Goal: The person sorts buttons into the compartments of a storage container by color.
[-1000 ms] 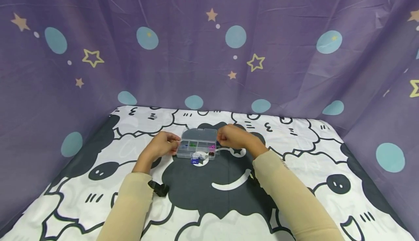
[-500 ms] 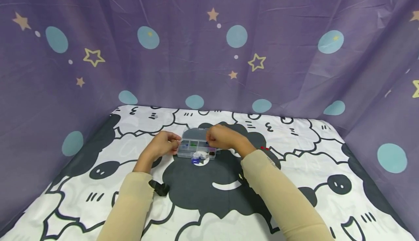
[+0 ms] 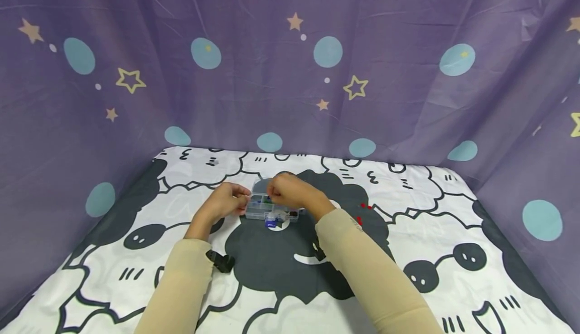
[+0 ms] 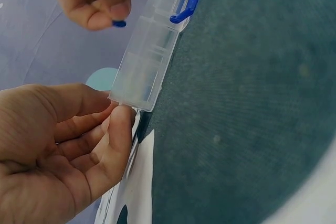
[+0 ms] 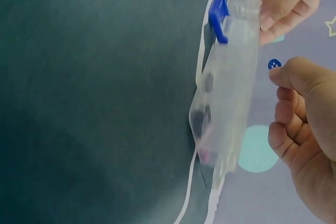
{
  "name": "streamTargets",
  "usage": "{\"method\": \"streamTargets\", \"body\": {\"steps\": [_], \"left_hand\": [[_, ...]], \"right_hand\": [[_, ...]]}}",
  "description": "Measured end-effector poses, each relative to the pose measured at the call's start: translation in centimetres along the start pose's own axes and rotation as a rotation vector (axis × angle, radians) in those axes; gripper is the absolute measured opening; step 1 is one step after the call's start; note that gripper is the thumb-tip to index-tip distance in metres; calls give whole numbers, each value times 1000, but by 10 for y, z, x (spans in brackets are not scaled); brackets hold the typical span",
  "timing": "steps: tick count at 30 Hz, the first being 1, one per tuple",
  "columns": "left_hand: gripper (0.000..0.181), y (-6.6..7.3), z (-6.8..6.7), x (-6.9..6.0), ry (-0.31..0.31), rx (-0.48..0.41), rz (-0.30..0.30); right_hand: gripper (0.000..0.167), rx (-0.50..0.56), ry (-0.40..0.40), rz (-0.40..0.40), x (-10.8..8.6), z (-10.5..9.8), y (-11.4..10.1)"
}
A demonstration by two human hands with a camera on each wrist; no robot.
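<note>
A clear plastic compartment box (image 3: 256,216) lies with its lid raised at the back, in the middle of the head view. At its left end my left hand (image 3: 225,200) holds the box between thumb and fingers, plain in the left wrist view. My right hand (image 3: 292,191) is over the compartments and pinches a small round blue button (image 5: 274,64) with holes between thumb and finger. A blue latch (image 4: 190,1) hangs at the box's front. Green and blue bits show in the left compartments; the right hand hides part of the box and lid.
Several small red pieces (image 3: 362,205) lie on the cloth to the right, near the right sleeve. The cloth (image 3: 272,263) has a sheep print. A purple curtain (image 3: 254,72) with stars and dots stands behind. Black straps (image 3: 220,261) sit at the wrists.
My right hand has moved left from beside the box's right end to over its left compartments. Red pieces behind the right arm have come into view. The left hand stays put.
</note>
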State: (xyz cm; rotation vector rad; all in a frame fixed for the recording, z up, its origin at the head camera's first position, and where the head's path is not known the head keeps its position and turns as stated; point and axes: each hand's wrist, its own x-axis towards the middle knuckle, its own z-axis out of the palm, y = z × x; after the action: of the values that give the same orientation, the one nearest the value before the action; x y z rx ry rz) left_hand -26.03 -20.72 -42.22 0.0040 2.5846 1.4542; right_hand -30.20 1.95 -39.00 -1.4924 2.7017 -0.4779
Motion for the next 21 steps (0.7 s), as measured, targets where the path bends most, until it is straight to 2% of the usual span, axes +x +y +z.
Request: {"method": "streamTargets", "body": {"steps": [7, 14, 21], "left_hand": [[26, -1, 0, 0, -7, -4, 7], [27, -1, -1, -1, -16, -4, 0], [27, -1, -1, 0, -19, -5, 12]], "right_hand": [[13, 46, -11, 72, 9, 6, -10], [19, 33, 17, 55, 16, 16, -12], [12, 65, 28, 46, 19, 21, -13]]}}
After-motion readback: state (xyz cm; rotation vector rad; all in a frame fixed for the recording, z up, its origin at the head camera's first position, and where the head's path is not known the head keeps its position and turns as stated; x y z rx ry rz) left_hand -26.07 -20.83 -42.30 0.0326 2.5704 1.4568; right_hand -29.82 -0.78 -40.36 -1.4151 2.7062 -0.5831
